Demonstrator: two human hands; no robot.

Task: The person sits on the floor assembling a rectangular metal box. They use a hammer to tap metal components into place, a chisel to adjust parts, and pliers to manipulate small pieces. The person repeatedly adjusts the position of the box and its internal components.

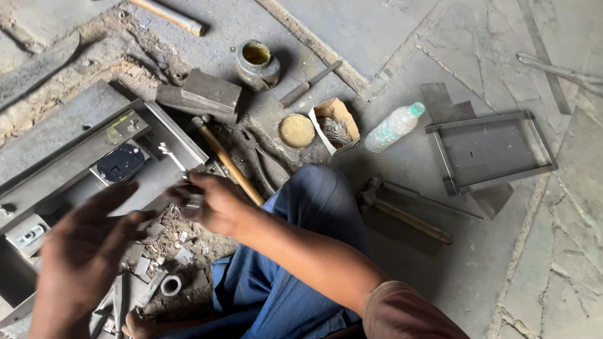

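My right hand (213, 202) pinches a small metal piece (191, 201) just above the edge of a long grey metal box (94, 147) with a dark round lock part (120, 163) inside. My left hand (78, 257) hovers in the foreground, blurred, fingers spread, holding nothing. Both hands are over a patch of small metal scraps (179, 248) and a short metal ring (170, 285). My knee in blue trousers (314, 207) lies under the right arm.
A wooden-handled hammer (226, 160) and pliers (267, 166) lie beside the box. Behind stand a metal block (210, 91), a jar (256, 63), its yellow lid (296, 130), a small carton (336, 122) and a plastic bottle (392, 127). A metal frame (490, 150) and another hammer (405, 213) lie right.
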